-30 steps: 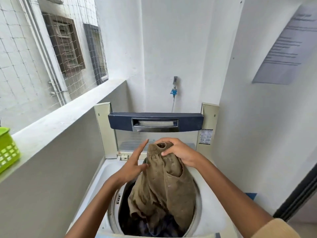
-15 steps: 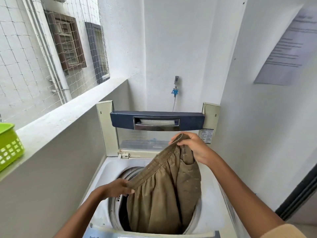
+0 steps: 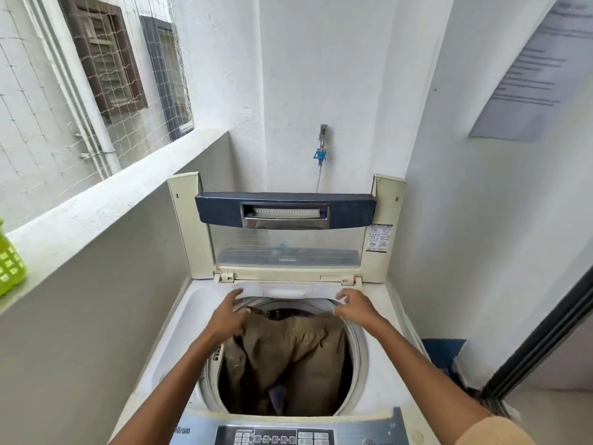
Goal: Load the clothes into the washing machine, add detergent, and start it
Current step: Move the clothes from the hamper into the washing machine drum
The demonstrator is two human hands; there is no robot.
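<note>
Top-loading washing machine (image 3: 167,319), lid up. Inside the drum, olive-brown garment (image 3: 288,345): soft, light, floppy, probably best gathered by its thick far waistband. Left hand (image 3: 229,316) touching its far-left edge, fingers spread, unclenched; right hand (image 3: 354,305) above the far-right rim, fingers loose, empty.

trousers (image 3: 288,345): matt khaki cloth | washing machine (image 3: 205,303): smooth white plastic | basket (image 3: 9,268): glossy green plastic

A green basket (image 3: 9,258) sat on the ledge (image 3: 106,200) at left; a tap (image 3: 322,146) hung on the far wall; a printed notice (image 3: 529,75) hung at right.
</note>
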